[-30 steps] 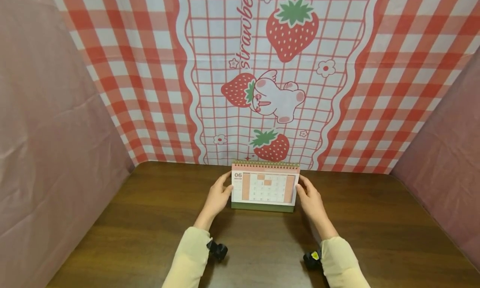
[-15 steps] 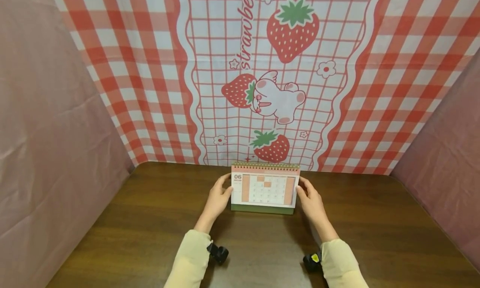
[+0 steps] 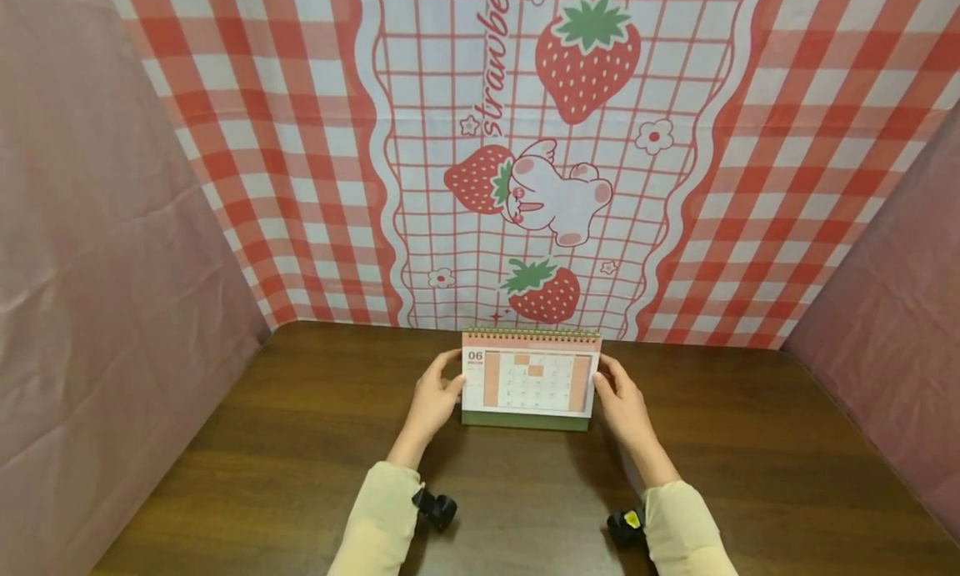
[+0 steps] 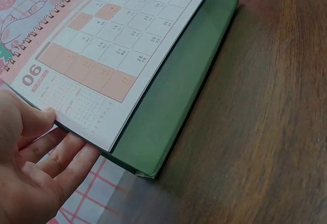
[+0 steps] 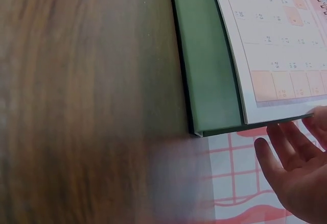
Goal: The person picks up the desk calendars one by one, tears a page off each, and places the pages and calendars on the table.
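A desk calendar point(image 3: 534, 384) stands upright near the back of the table, its spiral binding along the top and the page "06" facing me. Its green base strip point(image 4: 168, 91) runs below the white page. My left hand point(image 3: 437, 399) holds the calendar's left edge, thumb at the front and fingers reaching behind. At the opposite edge, my right hand point(image 3: 622, 403) grips the side in the same way, and the right wrist view shows its fingers point(image 5: 288, 145) under the green backing. The calendar's rear is hidden.
Brown wooden table point(image 3: 300, 443) lies all around. Behind it hangs a red-and-white checked cloth point(image 3: 315, 226) with strawberries, close to the calendar. Pink fabric walls point(image 3: 135, 267) close off both sides. A small black camera point(image 3: 435, 508) sits on each wrist.
The calendar has come slightly toward me, its top edge a little lower in the head view. Both hands keep their places at its sides.
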Motion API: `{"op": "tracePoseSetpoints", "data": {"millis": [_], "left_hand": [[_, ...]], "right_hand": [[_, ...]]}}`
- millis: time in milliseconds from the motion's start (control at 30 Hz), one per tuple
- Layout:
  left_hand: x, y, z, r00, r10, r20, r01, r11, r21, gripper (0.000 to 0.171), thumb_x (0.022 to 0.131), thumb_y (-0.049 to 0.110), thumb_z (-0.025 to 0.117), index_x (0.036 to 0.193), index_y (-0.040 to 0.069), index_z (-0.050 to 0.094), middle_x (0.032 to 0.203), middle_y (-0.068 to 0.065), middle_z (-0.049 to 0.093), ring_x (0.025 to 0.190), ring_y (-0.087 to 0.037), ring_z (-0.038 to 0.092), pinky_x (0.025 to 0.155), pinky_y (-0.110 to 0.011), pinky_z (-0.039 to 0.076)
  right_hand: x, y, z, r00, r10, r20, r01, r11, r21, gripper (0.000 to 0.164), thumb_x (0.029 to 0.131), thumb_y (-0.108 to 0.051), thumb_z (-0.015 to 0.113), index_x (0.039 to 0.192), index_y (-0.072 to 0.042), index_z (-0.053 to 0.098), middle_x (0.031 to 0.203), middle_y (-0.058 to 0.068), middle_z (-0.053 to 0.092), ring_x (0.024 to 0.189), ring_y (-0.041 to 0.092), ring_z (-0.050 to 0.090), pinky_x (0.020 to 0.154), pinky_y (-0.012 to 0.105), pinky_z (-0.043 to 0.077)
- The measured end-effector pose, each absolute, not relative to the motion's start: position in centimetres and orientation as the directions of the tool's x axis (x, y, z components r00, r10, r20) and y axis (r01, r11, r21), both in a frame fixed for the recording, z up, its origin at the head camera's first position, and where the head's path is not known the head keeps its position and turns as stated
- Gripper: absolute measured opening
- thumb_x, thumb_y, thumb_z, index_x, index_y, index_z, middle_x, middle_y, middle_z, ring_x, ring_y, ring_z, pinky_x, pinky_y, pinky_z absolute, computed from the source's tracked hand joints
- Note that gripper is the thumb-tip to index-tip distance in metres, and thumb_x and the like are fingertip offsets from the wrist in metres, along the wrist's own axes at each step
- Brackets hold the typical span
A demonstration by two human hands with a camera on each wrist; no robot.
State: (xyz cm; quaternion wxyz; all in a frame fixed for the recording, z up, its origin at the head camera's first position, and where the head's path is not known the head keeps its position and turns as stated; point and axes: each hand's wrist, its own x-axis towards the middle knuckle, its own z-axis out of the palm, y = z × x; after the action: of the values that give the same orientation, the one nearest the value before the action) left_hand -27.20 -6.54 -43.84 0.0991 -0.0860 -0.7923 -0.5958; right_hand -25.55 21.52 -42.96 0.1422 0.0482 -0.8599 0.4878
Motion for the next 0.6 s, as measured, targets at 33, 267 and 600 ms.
{"op": "tracePoseSetpoints", "data": {"millis": [33, 267, 600], "left_hand": [[-27.18, -6.54, -43.82, -0.965, 0.016, 0.263, 0.257, 0.274, 0.927, 0.041, 0.087, 0.003, 0.056, 0.128, 0.009, 0.049, 0.130, -0.016, 0.049, 0.070, -0.016, 0.060, 0.061, -0.028, 0.050], [-27.06, -6.50, -43.96, -0.968, 0.000, 0.252, 0.242, 0.280, 0.929, 0.041, 0.087, 0.003, 0.056, 0.127, 0.011, 0.050, 0.128, -0.014, 0.051, 0.070, -0.015, 0.060, 0.060, -0.028, 0.050], [-26.69, -6.73, -43.69, -0.972, 0.038, 0.231, 0.233, 0.275, 0.933, 0.041, 0.089, 0.005, 0.055, 0.129, 0.010, 0.047, 0.133, -0.015, 0.046, 0.074, -0.017, 0.060, 0.064, -0.035, 0.052]], "right_hand": [[-25.52, 21.49, -42.92, -0.954, 0.056, 0.294, -0.224, 0.520, -0.824, 0.037, 0.096, -0.019, 0.044, 0.130, -0.004, 0.043, 0.123, 0.021, 0.052, 0.113, 0.030, 0.048, 0.094, 0.046, 0.037], [-25.14, 21.31, -42.68, -0.962, 0.050, 0.267, -0.209, 0.491, -0.846, 0.039, 0.097, -0.020, 0.040, 0.132, -0.003, 0.040, 0.128, 0.019, 0.050, 0.113, 0.025, 0.048, 0.090, 0.027, 0.042], [-24.87, 21.22, -42.77, -0.949, 0.054, 0.312, -0.248, 0.486, -0.838, 0.036, 0.097, -0.016, 0.042, 0.129, -0.001, 0.043, 0.120, 0.022, 0.054, 0.083, 0.004, 0.053, 0.071, 0.026, 0.050]]}}
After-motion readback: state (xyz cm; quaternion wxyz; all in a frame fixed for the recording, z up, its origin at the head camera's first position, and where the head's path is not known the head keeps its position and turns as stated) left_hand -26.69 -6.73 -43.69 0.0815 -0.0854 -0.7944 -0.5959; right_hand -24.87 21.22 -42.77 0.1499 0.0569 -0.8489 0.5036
